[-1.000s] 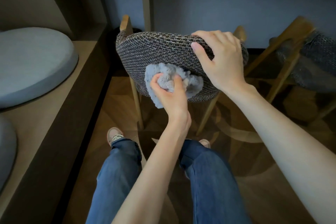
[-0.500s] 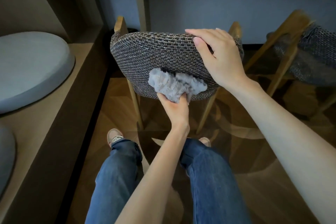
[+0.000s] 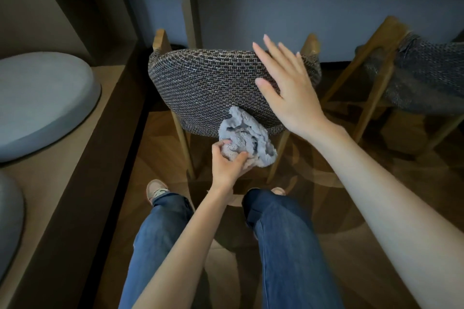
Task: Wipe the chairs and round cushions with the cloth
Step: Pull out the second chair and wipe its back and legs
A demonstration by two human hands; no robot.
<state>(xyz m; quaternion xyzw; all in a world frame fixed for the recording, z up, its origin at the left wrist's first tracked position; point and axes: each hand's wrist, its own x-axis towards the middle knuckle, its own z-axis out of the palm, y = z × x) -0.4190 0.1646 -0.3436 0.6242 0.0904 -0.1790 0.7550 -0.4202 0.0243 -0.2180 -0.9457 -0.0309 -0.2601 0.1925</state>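
Note:
A chair with a dark woven backrest (image 3: 208, 88) and light wooden legs stands right in front of me. My left hand (image 3: 229, 165) grips a crumpled grey-blue cloth (image 3: 247, 139), which touches the lower edge of the backrest. My right hand (image 3: 286, 88) is spread with straight fingers over the backrest's upper right part; I cannot tell whether it touches the fabric. A round grey-blue cushion (image 3: 42, 103) lies on the low platform at the left, and part of another cushion (image 3: 10, 223) shows at the lower left.
A second woven chair (image 3: 421, 75) stands at the right, its wooden legs close to the first chair. The beige platform (image 3: 62, 173) with a dark step edge runs along the left. A table edge and post (image 3: 188, 7) sit behind the chair. My legs stand on the wood floor.
My left hand has dragged the cloth down the backrest to its lower edge. My right hand has let go of the top rim and opened flat.

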